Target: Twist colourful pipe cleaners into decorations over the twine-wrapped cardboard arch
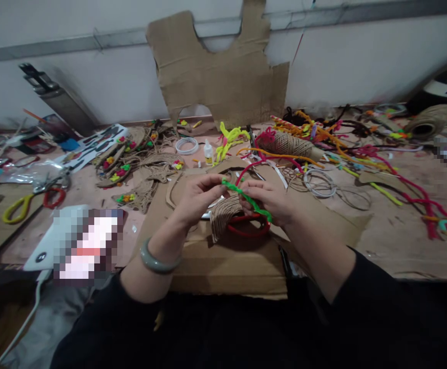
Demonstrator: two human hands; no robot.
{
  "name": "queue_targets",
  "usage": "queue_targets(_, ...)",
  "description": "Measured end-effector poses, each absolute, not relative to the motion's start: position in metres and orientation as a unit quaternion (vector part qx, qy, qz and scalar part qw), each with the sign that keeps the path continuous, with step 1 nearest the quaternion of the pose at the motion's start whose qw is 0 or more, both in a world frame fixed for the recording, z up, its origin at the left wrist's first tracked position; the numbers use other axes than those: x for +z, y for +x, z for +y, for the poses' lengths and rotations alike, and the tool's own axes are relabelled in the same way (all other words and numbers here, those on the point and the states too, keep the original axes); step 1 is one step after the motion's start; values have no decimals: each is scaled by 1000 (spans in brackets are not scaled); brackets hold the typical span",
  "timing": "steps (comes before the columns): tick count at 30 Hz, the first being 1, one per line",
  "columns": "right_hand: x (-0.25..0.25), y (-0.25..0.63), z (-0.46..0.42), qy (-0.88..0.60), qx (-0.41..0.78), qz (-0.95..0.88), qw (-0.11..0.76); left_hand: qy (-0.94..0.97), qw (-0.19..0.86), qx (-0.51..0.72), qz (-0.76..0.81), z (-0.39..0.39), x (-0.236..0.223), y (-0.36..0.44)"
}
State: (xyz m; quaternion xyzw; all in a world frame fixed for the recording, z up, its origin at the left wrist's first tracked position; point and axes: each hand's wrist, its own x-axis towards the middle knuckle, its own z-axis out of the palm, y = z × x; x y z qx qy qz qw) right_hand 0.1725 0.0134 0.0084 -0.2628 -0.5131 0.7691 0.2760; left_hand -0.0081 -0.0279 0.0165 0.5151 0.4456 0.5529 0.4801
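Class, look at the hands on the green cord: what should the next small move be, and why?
Probably slide the right hand along the green cord toward its lower end, with the left hand pinching the upper end. The hands grip it close together, and the lower part extends past the right fingers, so that stretch seems the part to handle next.

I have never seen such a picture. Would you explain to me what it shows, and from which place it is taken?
There is no machine: these are a person's bare hands, seen by a camera worn on the head, looking forward and down. The left hand and right hand both hold a bright green cord. Below lie a rope-covered piece and a cardboard sheet, on a table. Behind are a small bottle and a roll of twine; coloured cords spread to the right.
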Motion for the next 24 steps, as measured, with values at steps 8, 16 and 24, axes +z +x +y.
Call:
queue_targets(8,10,173,13,-275,767,-527,241,590,407,517,468,-32,22,-9)
queue_targets(16,8,170,11,-285,722,-563,286,629,305,526,484,-31,17,-8)
queue_targets(24,4,165,7,-310,480,-706,418,533,415,553,488,-29,11,1)
